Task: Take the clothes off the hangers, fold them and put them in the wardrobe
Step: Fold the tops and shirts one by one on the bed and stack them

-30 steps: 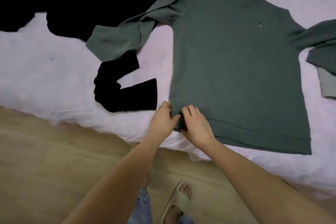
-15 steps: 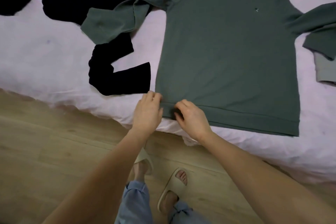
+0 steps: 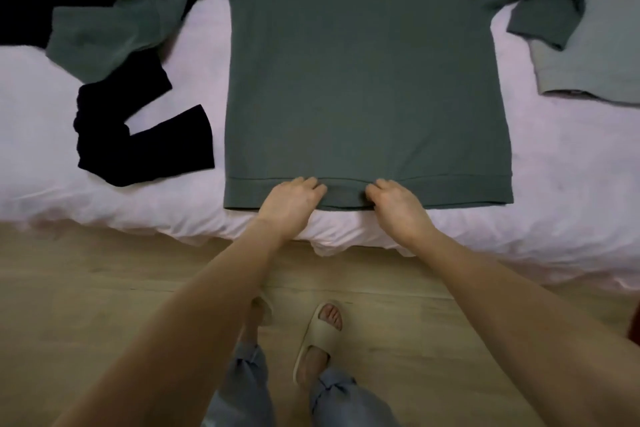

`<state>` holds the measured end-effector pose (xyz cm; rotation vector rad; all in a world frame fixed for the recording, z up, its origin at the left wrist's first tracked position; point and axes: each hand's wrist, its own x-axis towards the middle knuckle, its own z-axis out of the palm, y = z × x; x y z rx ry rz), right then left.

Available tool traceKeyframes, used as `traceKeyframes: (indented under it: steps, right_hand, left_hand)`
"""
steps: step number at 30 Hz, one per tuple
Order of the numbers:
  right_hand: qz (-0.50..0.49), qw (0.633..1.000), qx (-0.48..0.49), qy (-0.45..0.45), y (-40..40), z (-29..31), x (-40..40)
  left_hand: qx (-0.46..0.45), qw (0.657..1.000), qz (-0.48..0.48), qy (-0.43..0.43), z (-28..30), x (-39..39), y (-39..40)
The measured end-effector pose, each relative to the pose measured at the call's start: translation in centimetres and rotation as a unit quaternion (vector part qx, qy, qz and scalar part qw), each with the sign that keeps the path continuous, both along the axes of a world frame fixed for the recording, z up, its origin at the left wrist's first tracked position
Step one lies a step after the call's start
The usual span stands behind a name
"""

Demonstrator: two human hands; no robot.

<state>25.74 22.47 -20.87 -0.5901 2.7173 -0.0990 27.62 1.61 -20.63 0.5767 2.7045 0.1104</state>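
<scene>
Two bare hands lay on the ribbed bottom hem of the dark green long-sleeved knit sweater [image 3: 367,80], near its middle: the left hand [image 3: 289,203] and the right hand [image 3: 398,206], a short gap between them, fingers curled and pinching the hem band. The sweater lay flat, front up, beyond the hands on the pale pink rumpled bed sheet [image 3: 561,163]; its collar was cut off by the frame's top edge. Left of the sweater, its bent sleeve overlapped a black soft garment [image 3: 138,146], partly out of frame. Right of the sweater, the other sleeve's cuff lay over a light grey knit garment [image 3: 595,59], cut off at the edge.
</scene>
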Motion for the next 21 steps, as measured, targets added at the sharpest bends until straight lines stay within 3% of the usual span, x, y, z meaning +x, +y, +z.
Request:
traceKeyframes:
  steps: [3,6,9,15,21]
  right_hand:
    - [0.022,0.999,-0.036,-0.009,1.4,0.3,1.1]
    - [0.004,0.999,-0.028,0.044,4.1,0.7,1.5]
    - [-0.084,0.993,0.023,0.078,7.3,1.0,0.9]
    - [-0.180,0.974,0.094,0.097,13.6,0.2,-0.1]
    - [-0.173,0.982,0.046,0.065,16.8,-0.1,-1.5]
  left_hand:
    - [-0.030,0.998,-0.036,-0.044,0.4,0.5,-0.1]
    - [0.015,0.996,-0.081,0.025,0.9,0.3,1.4]
    - [0.030,0.990,-0.110,0.082,1.0,-1.0,4.9]
    - [0.032,0.987,-0.130,0.084,0.1,-3.1,13.9]
    - [0.063,0.992,-0.108,0.023,-0.6,-4.2,16.1]
